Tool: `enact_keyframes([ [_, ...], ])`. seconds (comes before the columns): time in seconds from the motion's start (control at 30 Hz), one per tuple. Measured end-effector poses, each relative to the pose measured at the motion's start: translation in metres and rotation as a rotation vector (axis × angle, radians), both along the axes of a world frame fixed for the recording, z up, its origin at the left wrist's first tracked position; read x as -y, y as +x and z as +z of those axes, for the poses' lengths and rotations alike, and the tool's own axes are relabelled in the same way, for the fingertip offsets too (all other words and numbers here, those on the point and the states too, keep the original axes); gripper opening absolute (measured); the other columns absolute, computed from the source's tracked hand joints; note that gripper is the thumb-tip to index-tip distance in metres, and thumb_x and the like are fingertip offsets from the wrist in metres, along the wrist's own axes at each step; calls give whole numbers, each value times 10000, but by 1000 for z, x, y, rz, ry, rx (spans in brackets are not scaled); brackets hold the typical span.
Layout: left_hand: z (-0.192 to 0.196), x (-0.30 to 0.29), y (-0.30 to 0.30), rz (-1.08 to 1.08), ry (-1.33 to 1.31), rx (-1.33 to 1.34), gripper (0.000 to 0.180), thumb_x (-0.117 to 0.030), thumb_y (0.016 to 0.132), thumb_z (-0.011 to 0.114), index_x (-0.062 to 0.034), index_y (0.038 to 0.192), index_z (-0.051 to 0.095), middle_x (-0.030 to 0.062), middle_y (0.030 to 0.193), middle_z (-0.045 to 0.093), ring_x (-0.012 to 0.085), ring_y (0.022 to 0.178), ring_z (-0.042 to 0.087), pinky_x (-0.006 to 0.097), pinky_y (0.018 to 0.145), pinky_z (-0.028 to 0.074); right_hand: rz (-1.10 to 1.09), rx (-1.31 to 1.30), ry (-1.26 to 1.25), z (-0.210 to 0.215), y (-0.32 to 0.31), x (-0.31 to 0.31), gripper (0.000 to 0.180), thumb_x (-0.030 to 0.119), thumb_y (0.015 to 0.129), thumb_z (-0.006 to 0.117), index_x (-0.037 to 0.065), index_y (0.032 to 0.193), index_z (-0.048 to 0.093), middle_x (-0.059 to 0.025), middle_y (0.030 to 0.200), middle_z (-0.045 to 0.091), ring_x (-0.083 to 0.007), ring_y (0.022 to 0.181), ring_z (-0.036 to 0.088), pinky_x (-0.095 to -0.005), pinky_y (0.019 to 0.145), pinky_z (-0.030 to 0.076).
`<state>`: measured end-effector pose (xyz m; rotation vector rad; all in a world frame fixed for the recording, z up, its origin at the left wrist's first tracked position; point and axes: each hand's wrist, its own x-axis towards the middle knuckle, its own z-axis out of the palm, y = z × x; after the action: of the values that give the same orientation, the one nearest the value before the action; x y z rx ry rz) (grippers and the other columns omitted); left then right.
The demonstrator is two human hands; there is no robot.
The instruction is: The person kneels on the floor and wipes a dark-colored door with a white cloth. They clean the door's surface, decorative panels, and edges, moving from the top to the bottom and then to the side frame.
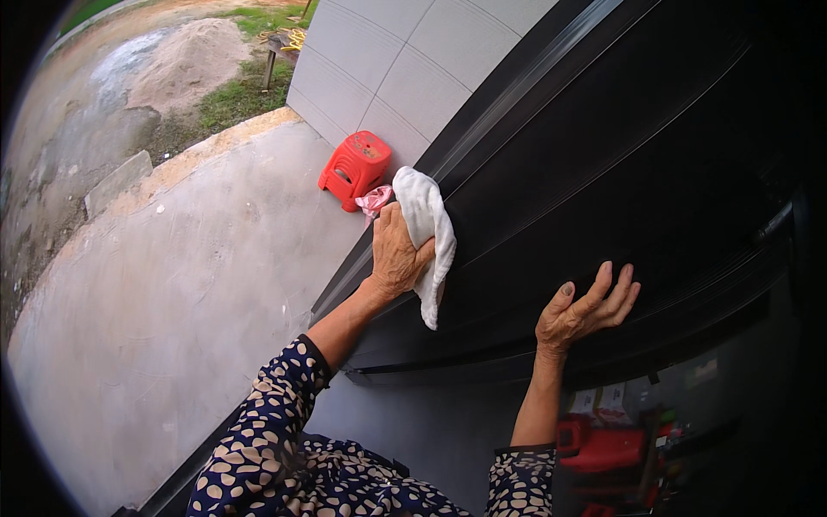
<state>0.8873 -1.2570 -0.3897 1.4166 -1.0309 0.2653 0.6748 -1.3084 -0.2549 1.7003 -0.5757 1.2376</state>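
Observation:
A white cloth point(424, 211) is gripped in my left hand point(399, 256), against the left part of a large black door point(551, 189). The cloth hangs down past my thumb, and its top folds over beyond my fingers. My right hand point(588, 308) is raised before the lower right of the door, its fingers apart and slightly bent, with nothing in it. Whether its fingertips touch the door I cannot tell.
A red plastic stool point(355, 168) stands by the tiled wall point(379, 65), a pink bag point(374, 200) beside it. Concrete floor point(198, 293) spreads to the left, with a sand heap point(191, 62) beyond. Red items point(607, 446) sit at the lower right.

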Motion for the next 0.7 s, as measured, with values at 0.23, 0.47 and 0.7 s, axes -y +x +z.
enact_keyframes([
  [0.23, -100, -10, -12, 19, 187, -133, 540, -379, 769, 585, -2, 1137, 468, 155, 1060, 466, 336, 1011, 409, 417, 826, 349, -48, -8, -3, -5, -6, 0, 464, 378, 968, 275, 58, 1264, 434, -176, 1345, 360, -353, 1299, 247, -455, 1055, 260],
  [0.47, -99, -7, -30, 66, 63, -154, 534, -25, 775, 587, -38, 1271, 390, 241, 1302, 296, 433, 1182, 281, 496, 996, 249, -78, 49, -22, -6, 3, 9, 427, 383, 965, 273, 136, 1253, 470, -130, 1349, 399, -317, 1297, 279, -409, 964, 287],
  [0.7, 51, 2, -57, 48, -236, 397, 549, -86, 721, 655, -91, 1231, 450, 249, 1338, 205, 455, 1256, 175, 586, 1019, 161, -37, 90, -7, -5, 2, 6, 401, 396, 963, 305, 170, 1226, 505, -90, 1344, 414, -302, 1288, 301, -412, 954, 286],
])
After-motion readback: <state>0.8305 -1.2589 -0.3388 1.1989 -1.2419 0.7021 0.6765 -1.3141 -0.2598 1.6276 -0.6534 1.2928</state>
